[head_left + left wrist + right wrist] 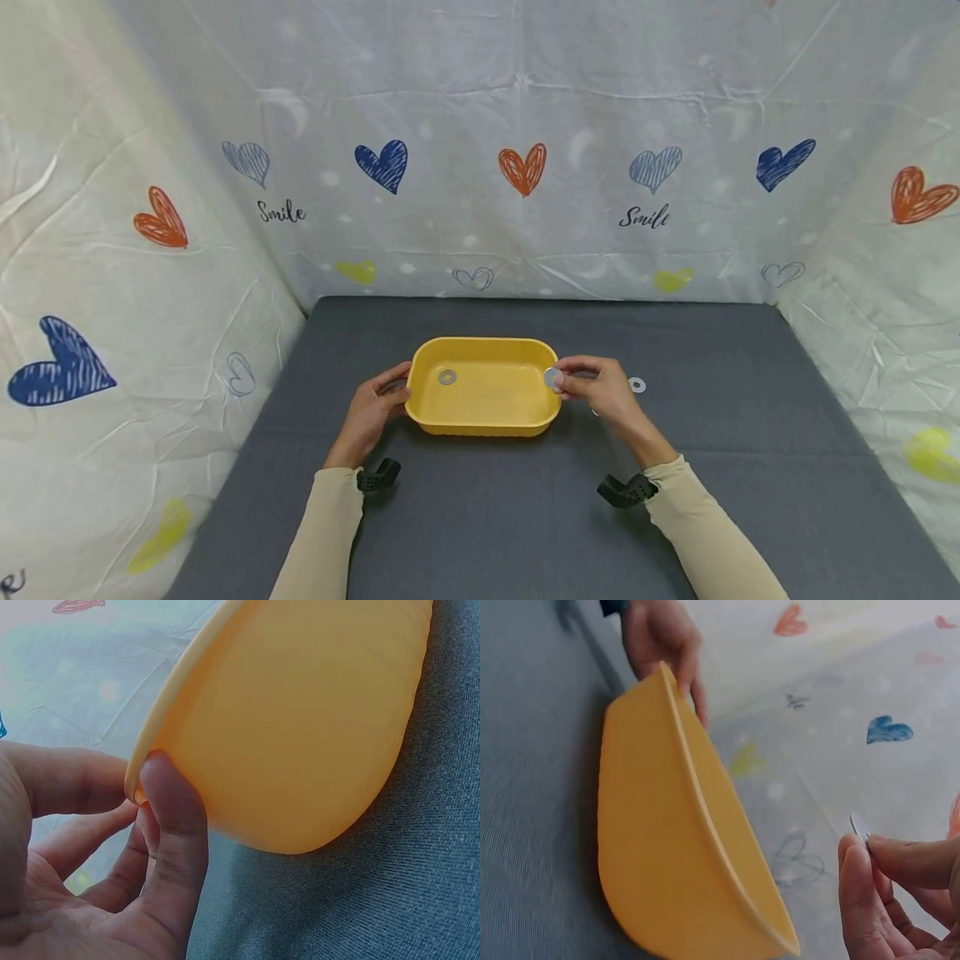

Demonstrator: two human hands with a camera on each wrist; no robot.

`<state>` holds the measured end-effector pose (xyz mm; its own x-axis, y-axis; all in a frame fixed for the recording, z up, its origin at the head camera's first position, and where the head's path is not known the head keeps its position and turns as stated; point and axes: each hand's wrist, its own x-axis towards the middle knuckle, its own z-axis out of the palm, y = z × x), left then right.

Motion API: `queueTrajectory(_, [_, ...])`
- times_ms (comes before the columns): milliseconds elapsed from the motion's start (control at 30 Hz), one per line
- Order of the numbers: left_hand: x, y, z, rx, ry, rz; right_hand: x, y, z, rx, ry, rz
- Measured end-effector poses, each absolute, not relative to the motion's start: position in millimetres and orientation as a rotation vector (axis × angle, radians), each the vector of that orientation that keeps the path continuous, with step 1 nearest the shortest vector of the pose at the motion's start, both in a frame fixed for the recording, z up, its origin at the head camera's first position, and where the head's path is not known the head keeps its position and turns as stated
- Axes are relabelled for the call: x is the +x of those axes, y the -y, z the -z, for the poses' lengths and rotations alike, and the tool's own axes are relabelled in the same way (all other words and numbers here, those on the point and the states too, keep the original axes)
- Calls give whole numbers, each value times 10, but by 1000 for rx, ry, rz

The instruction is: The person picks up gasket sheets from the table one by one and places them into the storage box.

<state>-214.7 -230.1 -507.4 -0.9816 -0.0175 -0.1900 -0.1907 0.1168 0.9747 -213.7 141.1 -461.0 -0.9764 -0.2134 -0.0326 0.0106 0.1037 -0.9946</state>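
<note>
A yellow plastic basin (487,429) stands on the dark cloth, with one flat grey washer (447,377) lying inside at its left. My left hand (370,417) grips the basin's left rim; in the left wrist view the thumb (174,795) lies against the outer wall under the lip. At the basin's right end, my right hand (606,392) pinches another washer (552,377) between thumb and fingertips, over the rim. The right wrist view shows that washer (859,826) edge-on, held apart from the basin.
Another washer (637,385) lies on the grey cloth (720,400) just right of my right hand, and a bit of one shows under that hand. A white curtain (450,75) with printed hearts encloses the table's back and sides. Black bands sit on both wrists.
</note>
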Motion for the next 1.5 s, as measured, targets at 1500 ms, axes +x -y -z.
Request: queueTrajectory(1500, [-2162,2287,5058,-225,-2273,-1948,-2792,-26,4803,212,-1803,2112])
